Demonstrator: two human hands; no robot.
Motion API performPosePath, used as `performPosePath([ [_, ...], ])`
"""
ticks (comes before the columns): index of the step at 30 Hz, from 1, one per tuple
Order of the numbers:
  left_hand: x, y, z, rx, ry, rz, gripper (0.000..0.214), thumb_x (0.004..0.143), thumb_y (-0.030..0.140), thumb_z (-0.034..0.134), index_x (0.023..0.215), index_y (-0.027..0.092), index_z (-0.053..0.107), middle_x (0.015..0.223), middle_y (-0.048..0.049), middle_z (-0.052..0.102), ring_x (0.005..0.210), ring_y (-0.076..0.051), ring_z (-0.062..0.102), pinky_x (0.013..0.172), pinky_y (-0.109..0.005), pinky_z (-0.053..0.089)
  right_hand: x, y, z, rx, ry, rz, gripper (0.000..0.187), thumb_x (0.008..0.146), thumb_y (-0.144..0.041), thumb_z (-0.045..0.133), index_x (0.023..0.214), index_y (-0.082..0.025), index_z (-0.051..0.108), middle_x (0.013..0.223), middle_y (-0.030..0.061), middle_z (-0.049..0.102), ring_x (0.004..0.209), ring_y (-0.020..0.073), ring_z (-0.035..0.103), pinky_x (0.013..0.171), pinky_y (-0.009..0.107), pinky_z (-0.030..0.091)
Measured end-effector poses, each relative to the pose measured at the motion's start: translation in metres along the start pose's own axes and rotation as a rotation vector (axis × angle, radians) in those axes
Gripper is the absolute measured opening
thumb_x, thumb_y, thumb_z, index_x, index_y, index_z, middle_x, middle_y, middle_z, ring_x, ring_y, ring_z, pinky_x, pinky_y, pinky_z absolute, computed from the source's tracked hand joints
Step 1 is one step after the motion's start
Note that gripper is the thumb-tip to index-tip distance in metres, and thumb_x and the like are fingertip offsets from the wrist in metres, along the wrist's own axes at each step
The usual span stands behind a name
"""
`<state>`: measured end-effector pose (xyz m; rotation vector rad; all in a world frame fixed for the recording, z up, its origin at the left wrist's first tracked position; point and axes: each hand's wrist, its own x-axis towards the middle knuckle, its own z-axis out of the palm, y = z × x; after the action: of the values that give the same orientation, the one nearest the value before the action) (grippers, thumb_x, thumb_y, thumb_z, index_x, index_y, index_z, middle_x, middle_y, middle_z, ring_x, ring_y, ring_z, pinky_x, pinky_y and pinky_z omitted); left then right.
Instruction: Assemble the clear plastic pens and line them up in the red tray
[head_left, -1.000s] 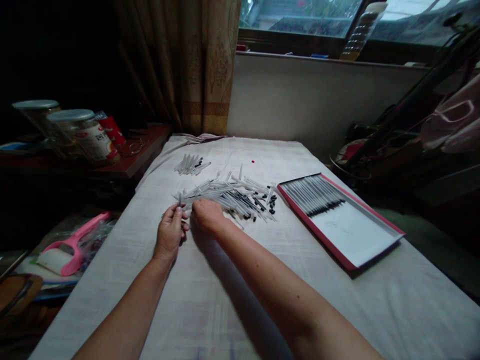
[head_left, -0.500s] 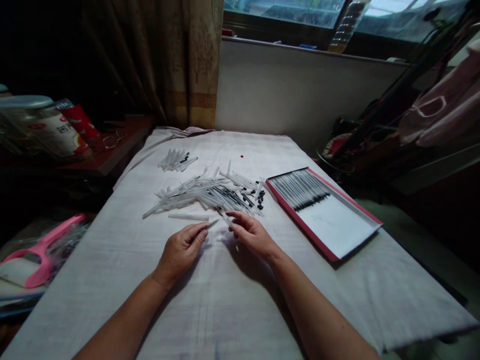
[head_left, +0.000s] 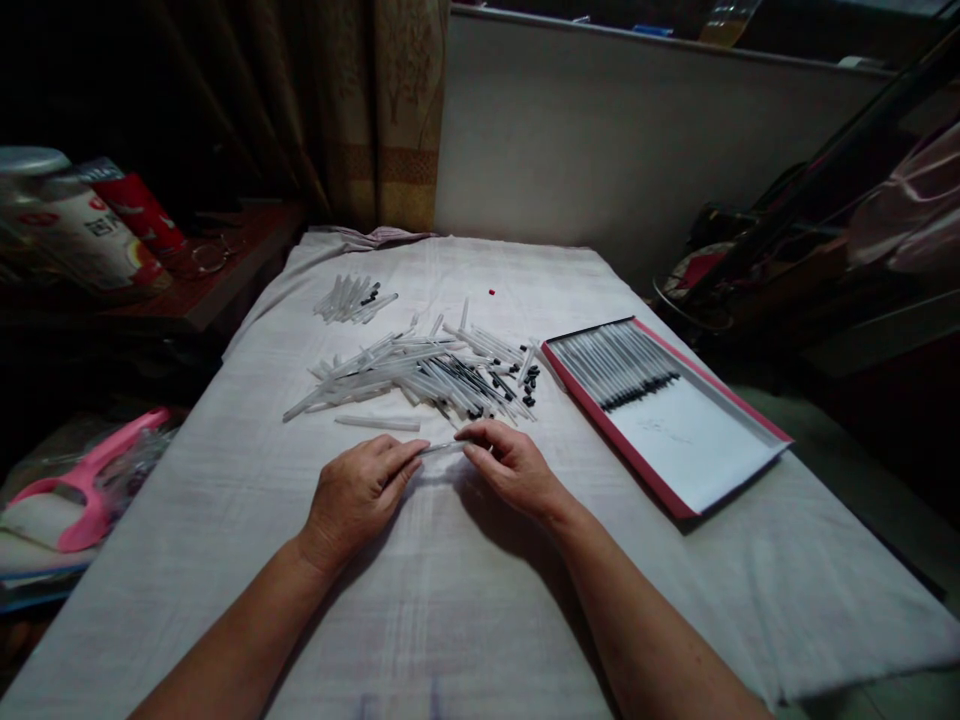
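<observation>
My left hand (head_left: 361,493) and my right hand (head_left: 511,466) meet over the white cloth and pinch the two ends of one clear pen tube (head_left: 444,448) between them. Just beyond lies a loose pile of clear tubes and black caps (head_left: 427,375). One single tube (head_left: 377,423) lies apart in front of the pile. A smaller bunch of tubes (head_left: 349,299) sits further back on the left. A red-rimmed flat box (head_left: 697,445) to the right holds a row of finished pens (head_left: 619,365).
The table is covered with a white cloth (head_left: 450,600). A tiny red bit (head_left: 492,292) lies near the back. Jars (head_left: 67,230) stand on a wooden shelf at left. A pink-handled tool (head_left: 82,480) lies lower left. Bags and clutter (head_left: 825,240) fill the right.
Both hands drew back from the pile toward me. They came together on one tube, each now pinching an end of it. The view tilted down.
</observation>
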<state>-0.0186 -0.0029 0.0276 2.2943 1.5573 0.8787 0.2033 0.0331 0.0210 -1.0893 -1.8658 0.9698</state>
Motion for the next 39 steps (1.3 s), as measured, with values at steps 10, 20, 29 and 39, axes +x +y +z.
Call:
performPosePath([
  [10, -0.003, 0.007, 0.001, 0.045, -0.129, 0.040, 0.032, 0.093, 0.029, 0.048, 0.117, 0.026, 0.068, 0.092, -0.0057, 0.070, 0.081, -0.019, 0.066, 0.072, -0.027, 0.050, -0.002, 0.003, 0.003, 0.028, -0.079, -0.005, 0.019, 0.084, -0.025, 0.061, 0.096, -0.020, 0.074, 0.087, 0.0052, 0.072, 0.081, 0.0162, 0.065, 0.077, 0.030, 0.050],
  [20, -0.005, 0.008, 0.005, -0.061, -0.152, 0.032, 0.030, 0.090, 0.028, 0.052, 0.114, 0.027, 0.069, 0.092, -0.0051, 0.070, 0.081, -0.019, 0.067, 0.072, -0.027, 0.051, -0.001, 0.003, 0.000, 0.057, -0.142, -0.057, 0.017, 0.085, -0.022, 0.060, 0.094, -0.020, 0.075, 0.086, 0.0050, 0.071, 0.081, 0.0162, 0.065, 0.078, 0.030, 0.051],
  [29, 0.000, 0.009, 0.007, -0.036, -0.136, 0.037, 0.030, 0.094, 0.030, 0.047, 0.115, 0.025, 0.067, 0.095, -0.0059, 0.071, 0.083, -0.020, 0.069, 0.074, -0.028, 0.052, 0.002, 0.000, 0.004, 0.029, -0.070, -0.054, 0.017, 0.085, -0.022, 0.056, 0.092, -0.019, 0.071, 0.087, 0.0050, 0.070, 0.083, 0.0162, 0.064, 0.081, 0.031, 0.049],
  [39, 0.004, -0.007, 0.012, -0.036, 0.122, 0.050, 0.033, 0.095, 0.039, 0.044, 0.101, 0.020, 0.070, 0.094, -0.0056, 0.076, 0.082, -0.018, 0.072, 0.075, -0.025, 0.056, 0.012, -0.005, 0.001, 0.634, 0.171, 0.221, 0.029, 0.071, -0.040, 0.072, 0.090, -0.019, 0.066, 0.064, -0.0027, 0.056, 0.056, 0.0103, 0.049, 0.047, 0.021, 0.040],
])
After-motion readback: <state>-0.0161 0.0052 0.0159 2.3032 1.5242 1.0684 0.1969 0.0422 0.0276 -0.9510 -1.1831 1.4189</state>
